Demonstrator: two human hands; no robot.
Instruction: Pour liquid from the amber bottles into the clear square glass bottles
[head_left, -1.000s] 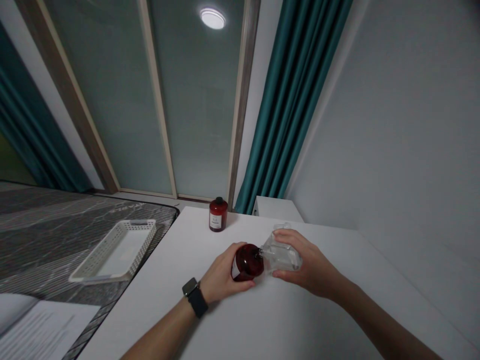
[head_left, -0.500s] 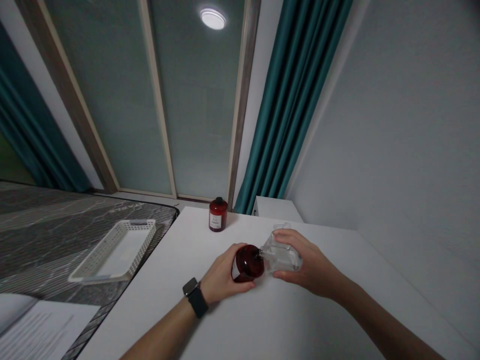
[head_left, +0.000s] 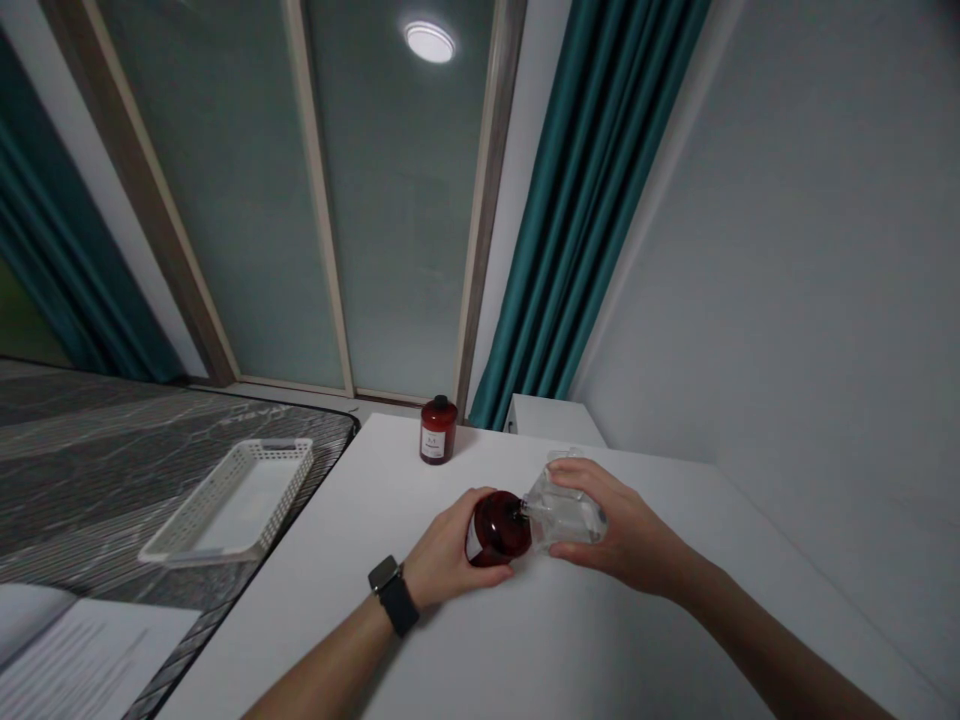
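My left hand (head_left: 448,552), with a dark watch on its wrist, is wrapped round a dark red bottle (head_left: 502,528) with a white label. In my right hand (head_left: 626,520) is a clear bottle (head_left: 568,515), tilted nearly on its side. Its narrow neck points left and meets the mouth of the red bottle; whether liquid is flowing is too small to tell. Behind them, a second red bottle (head_left: 438,430) with a black cap and white label stands upright on the white table (head_left: 360,540). Another clear glass object (head_left: 564,455) shows partly behind my right fingers.
Left of the table, a white plastic basket (head_left: 232,500) rests on a grey marbled surface (head_left: 97,440). An open booklet (head_left: 97,655) lies nearer. A white cabinet (head_left: 555,418) stands beyond the far table edge, below a teal curtain (head_left: 585,220). A grey wall (head_left: 817,280) runs along the right.
The view has shifted very slightly. Both hands keep the two bottles mouth to mouth, with no clear change in their pose.
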